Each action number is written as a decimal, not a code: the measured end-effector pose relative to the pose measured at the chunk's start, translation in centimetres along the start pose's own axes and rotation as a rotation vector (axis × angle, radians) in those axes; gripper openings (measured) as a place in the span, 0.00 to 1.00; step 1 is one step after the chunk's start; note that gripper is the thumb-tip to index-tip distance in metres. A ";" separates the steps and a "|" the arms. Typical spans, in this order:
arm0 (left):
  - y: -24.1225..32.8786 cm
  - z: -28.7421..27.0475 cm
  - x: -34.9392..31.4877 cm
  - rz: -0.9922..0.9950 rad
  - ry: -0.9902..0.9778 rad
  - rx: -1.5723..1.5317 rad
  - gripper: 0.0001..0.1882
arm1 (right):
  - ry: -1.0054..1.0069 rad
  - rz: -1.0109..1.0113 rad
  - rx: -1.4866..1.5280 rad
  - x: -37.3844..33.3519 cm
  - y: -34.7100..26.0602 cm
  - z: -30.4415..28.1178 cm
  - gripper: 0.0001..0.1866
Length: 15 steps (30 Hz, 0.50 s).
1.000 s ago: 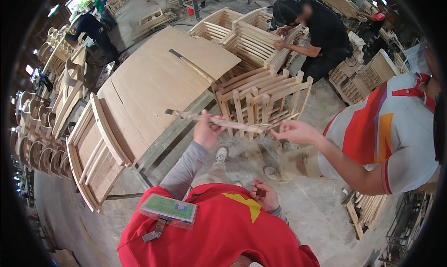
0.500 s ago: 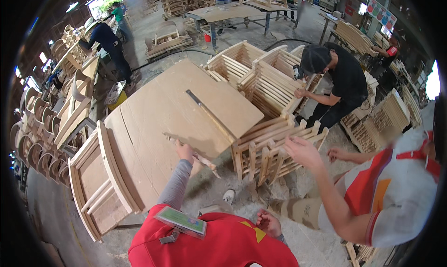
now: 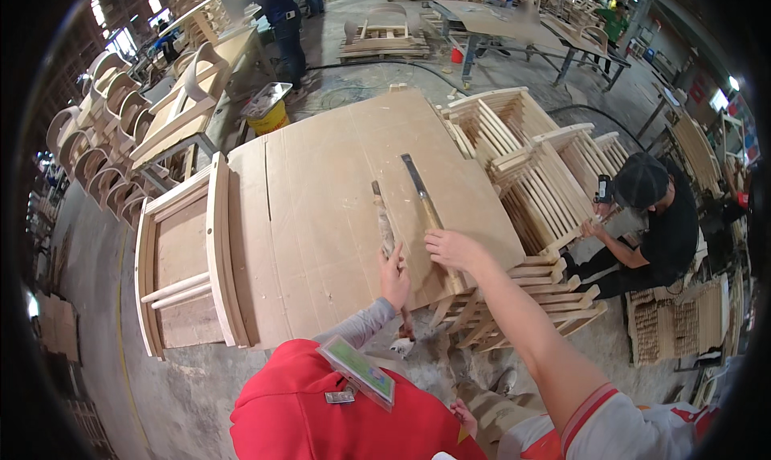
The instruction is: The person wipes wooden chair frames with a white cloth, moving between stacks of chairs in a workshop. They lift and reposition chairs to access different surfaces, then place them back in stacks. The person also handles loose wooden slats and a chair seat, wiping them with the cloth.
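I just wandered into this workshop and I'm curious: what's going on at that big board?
The person in the red shirt has the left hand closed around a long, pale wooden stick lying on the large pale plywood board. Their right hand is low by the shirt; its grip cannot be made out. A co-worker's hand rests on a wooden-handled tool with a dark metal blade. Stacked slatted wooden chair frames stand beside the board.

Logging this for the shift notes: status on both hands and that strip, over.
Left hand shut on wooden strip, strip lying on board table. Right hand low by red shirt, grip unclear. Co-worker's hand on second strip alongside.
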<state>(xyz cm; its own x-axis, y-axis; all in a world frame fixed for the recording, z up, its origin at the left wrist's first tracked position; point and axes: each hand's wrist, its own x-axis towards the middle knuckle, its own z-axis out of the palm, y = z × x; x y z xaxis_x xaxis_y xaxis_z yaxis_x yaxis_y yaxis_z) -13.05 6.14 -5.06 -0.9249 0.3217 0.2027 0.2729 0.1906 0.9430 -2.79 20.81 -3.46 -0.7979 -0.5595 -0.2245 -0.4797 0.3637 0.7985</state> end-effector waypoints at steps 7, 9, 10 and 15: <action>-3.8 -0.9 12.7 0.001 0.225 0.420 0.27 | 0.020 0.072 0.639 3.8 8.4 3.6 0.09; -3.8 -1.9 14.0 -0.028 0.114 0.714 0.27 | 0.128 0.219 0.715 1.4 8.0 3.6 0.08; -3.7 -2.3 14.0 -0.090 -0.014 0.873 0.28 | 0.144 0.393 0.838 -0.7 7.8 3.3 0.07; -3.4 -5.0 6.7 -0.141 -0.174 0.879 0.32 | 0.193 1.360 1.929 -8.9 -1.8 -5.6 0.09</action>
<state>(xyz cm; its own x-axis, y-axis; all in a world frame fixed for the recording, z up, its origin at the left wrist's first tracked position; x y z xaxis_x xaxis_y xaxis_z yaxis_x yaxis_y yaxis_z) -21.50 2.98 -5.54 -0.9314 0.3638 -0.0092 0.3300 0.8550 0.4002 7.15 20.97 0.22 -0.8566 0.5062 -0.1000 0.3298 0.3880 -0.8606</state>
